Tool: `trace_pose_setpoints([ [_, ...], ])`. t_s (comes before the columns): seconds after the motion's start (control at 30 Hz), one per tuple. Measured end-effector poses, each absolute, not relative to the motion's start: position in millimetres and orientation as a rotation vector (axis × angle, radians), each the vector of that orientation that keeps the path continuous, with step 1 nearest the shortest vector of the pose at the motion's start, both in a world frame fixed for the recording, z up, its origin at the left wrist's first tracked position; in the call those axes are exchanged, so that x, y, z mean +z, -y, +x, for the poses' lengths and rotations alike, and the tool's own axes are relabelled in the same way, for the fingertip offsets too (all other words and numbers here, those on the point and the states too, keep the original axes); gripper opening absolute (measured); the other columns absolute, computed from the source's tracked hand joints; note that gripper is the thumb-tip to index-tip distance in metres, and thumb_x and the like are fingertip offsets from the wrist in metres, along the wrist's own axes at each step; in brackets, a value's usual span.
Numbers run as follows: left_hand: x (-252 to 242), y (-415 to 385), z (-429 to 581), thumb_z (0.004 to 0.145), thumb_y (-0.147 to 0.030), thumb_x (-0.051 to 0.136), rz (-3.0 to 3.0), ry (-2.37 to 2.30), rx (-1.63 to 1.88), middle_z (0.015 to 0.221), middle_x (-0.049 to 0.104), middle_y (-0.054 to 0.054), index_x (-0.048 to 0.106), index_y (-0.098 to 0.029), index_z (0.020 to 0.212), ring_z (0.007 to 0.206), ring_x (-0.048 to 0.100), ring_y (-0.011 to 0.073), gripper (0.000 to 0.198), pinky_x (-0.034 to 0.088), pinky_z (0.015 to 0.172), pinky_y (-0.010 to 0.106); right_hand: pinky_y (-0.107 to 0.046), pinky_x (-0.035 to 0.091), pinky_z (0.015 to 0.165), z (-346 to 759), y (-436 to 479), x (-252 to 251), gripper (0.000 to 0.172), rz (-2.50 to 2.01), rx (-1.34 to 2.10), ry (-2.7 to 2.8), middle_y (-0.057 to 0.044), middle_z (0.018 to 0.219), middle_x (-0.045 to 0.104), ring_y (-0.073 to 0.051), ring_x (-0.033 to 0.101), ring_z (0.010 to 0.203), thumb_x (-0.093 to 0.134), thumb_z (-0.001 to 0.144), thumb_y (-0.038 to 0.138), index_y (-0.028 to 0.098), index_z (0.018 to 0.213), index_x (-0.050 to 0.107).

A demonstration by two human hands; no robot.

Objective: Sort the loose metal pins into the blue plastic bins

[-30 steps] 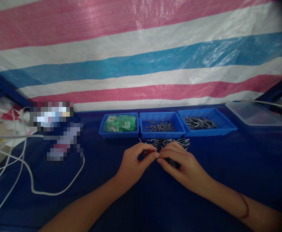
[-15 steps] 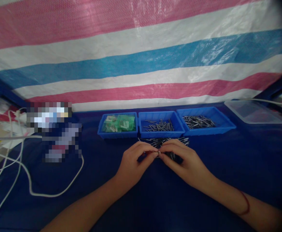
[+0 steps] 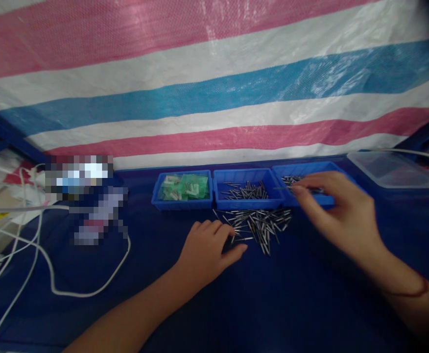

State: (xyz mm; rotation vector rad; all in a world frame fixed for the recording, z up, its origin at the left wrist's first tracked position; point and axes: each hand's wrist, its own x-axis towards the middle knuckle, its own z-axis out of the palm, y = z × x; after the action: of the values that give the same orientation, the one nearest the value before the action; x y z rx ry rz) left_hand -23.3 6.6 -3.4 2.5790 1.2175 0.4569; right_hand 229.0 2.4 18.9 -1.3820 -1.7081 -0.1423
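Observation:
My right hand [image 3: 341, 213] is raised over the front of the right-hand blue bin [image 3: 315, 168], thumb and forefinger pinched on a thin metal rod [image 3: 281, 188] that points left. Part of that bin and the metal rods inside are hidden behind the hand. My left hand [image 3: 209, 250] lies on the table with thumb and forefinger apart. Its fingertips are at the left edge of a loose pile of thin metal rods [image 3: 262, 225]. The rods are slim, silver and dark; their exact kind is too small to tell.
The middle blue bin [image 3: 247, 202] contains similar rods. Green and clear packets [image 3: 188, 186] fill the left blue bin [image 3: 181, 204]. A clear plastic lid [image 3: 394, 171] lies at the far right. White cables [image 3: 85, 295] loop across the left, and a striped sheet [image 3: 214, 98] hangs behind.
My hands were together over the pile, pinching something small. Now the right hand has moved right and up to the right-hand bin with a rod, while the left hand's fingers have parted.

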Motion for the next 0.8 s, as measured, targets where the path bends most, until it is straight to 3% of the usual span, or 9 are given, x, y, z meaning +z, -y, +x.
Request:
trace_pose_setpoints([
  [0.1, -5, -6, -24, 0.083, -0.046, 0.062, 2.674, -1.244, 0.341, 0.089, 0.065, 0.004, 0.062, -0.018, 0.09, 0.081, 0.059, 0.0212, 0.029, 0.039, 0.072, 0.034, -0.058, 0.044, 0.085, 263, -11, 22, 0.017, -1.678, -0.327, 1.594, -0.007, 0.1, 0.064, -0.038, 0.059, 0.1, 0.046, 0.09, 0.036, 0.028, 0.092, 0.061],
  [0.17, -4, -6, -25, 0.085, -0.043, 0.061, 2.71, -1.23, 0.303, 0.091, 0.065, 0.003, 0.061, -0.019, 0.092, 0.083, 0.059, 0.0207, 0.026, 0.039, 0.072, 0.034, -0.064, 0.042, 0.08, 277, -15, 18, 0.02, -1.807, -0.425, 1.612, -0.008, 0.101, 0.064, -0.044, 0.056, 0.103, 0.045, 0.089, 0.039, 0.028, 0.093, 0.061],
  [0.3, -3, -6, -25, 0.092, -0.032, 0.053, 2.764, -1.2, 0.245, 0.091, 0.064, 0.003, 0.061, -0.019, 0.092, 0.082, 0.059, 0.0184, 0.016, 0.039, 0.069, 0.032, -0.062, 0.043, 0.075, 279, -18, 10, 0.021, -1.875, -0.437, 1.669, -0.009, 0.104, 0.064, -0.046, 0.053, 0.107, 0.05, 0.086, 0.04, 0.028, 0.097, 0.063],
  [0.53, -2, -9, -25, 0.096, -0.027, 0.045, 2.696, -1.228, 0.334, 0.091, 0.065, 0.004, 0.06, -0.018, 0.091, 0.083, 0.059, 0.0177, 0.018, 0.042, 0.071, 0.031, -0.044, 0.048, 0.079, 231, -8, 15, 0.01, -1.336, -0.288, 1.911, -0.009, 0.09, 0.067, -0.027, 0.062, 0.086, 0.059, 0.083, 0.028, 0.02, 0.085, 0.066],
  [0.67, 0, -6, -23, 0.097, -0.028, 0.044, 2.503, -1.136, 0.53, 0.094, 0.065, 0.003, 0.059, -0.018, 0.093, 0.085, 0.06, 0.0157, 0.018, 0.044, 0.075, 0.029, -0.037, 0.05, 0.079, 199, 10, 12, 0.015, -1.129, 0.107, 2.096, -0.007, 0.093, 0.068, -0.021, 0.062, 0.087, 0.062, 0.085, 0.025, 0.021, 0.099, 0.063],
  [0.8, 1, -1, -19, 0.096, -0.027, 0.047, 2.422, -1.001, 0.602, 0.095, 0.066, 0.001, 0.057, -0.019, 0.095, 0.089, 0.06, 0.0151, 0.014, 0.043, 0.076, 0.028, -0.031, 0.051, 0.074, 179, 21, 5, 0.011, -1.033, 0.398, 2.072, -0.004, 0.088, 0.067, -0.017, 0.062, 0.084, 0.059, 0.087, 0.02, 0.022, 0.097, 0.063],
])
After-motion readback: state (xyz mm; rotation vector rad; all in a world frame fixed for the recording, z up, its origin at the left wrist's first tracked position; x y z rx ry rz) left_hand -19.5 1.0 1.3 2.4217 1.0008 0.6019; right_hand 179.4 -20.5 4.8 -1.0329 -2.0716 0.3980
